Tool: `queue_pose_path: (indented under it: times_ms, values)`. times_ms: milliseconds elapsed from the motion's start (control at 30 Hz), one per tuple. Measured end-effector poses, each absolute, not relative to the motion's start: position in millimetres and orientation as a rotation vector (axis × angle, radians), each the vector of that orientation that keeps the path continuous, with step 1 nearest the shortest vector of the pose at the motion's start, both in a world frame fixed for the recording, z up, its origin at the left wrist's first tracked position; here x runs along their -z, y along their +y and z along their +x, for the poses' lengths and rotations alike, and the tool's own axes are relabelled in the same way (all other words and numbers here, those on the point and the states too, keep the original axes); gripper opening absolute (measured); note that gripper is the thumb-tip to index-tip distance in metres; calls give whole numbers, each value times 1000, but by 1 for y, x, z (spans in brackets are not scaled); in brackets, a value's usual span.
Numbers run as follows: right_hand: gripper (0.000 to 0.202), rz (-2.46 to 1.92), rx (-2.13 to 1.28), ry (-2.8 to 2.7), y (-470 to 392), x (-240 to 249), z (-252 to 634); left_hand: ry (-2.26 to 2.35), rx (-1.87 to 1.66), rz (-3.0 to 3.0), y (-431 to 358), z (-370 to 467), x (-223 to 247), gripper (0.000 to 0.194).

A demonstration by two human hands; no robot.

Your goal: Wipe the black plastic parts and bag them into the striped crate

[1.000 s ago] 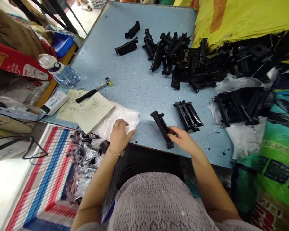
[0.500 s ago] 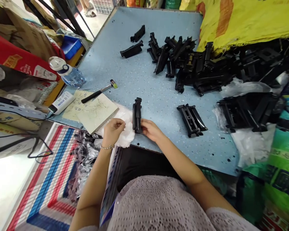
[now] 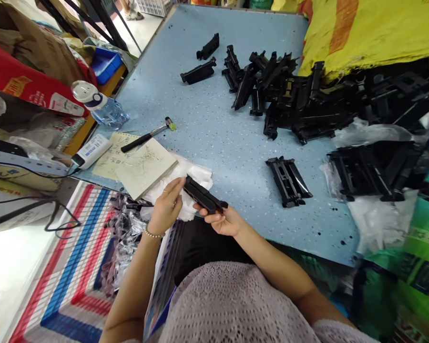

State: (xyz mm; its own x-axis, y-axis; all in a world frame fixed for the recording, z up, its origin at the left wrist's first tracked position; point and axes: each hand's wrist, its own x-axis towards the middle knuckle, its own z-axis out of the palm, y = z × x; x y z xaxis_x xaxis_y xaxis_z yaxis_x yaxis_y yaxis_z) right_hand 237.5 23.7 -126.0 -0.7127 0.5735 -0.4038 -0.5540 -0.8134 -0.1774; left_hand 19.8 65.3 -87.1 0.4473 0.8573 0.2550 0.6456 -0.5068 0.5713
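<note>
A long black plastic part [image 3: 203,196] is held tilted above the table's front edge. My right hand [image 3: 227,221] is closed around its near right end. At its upper left end is my left hand [image 3: 166,205], fingers together and touching that end; the palm side is partly hidden. White plastic wrapping [image 3: 200,174] lies under and behind the part. To the right, black parts [image 3: 288,182] lie side by side on the blue speckled table [image 3: 214,121].
A large heap of black parts [image 3: 289,95] covers the back right. On the left are a small hammer [image 3: 146,137], a pale block [image 3: 146,166], a notepaper sheet [image 3: 105,164], a white device [image 3: 93,151] and a water bottle [image 3: 105,109]. A striped basket [image 3: 62,257] stands below.
The black part has swung from upright to a slant, its top going left toward my left hand. My right hand has lowered slightly with its end, and my left fingers have met the other end.
</note>
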Motion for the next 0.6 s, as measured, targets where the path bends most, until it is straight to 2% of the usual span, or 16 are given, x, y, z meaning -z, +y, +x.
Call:
queue_pose_path:
  times_ms: [100, 233, 467, 533, 600]
  values:
    - [21, -813, -2287, -278, 25, 119, 228, 1042, -742, 2448, 38, 30, 84, 67]
    - [32, -969, -2060, -432, 11, 107, 232, 954, -736, 2387, 21, 38, 81, 70]
    - [25, -662, -2251, -263, 7, 104, 250, 1043, -976, 2443, 17, 43, 82, 77]
    - [25, -841, -2134, -450, 10, 103, 248, 947, -923, 2486, 13, 49, 83, 78]
    - [24, -1128, -1847, -759, 8, 98, 243, 864, -790, 2508, 11, 56, 81, 79]
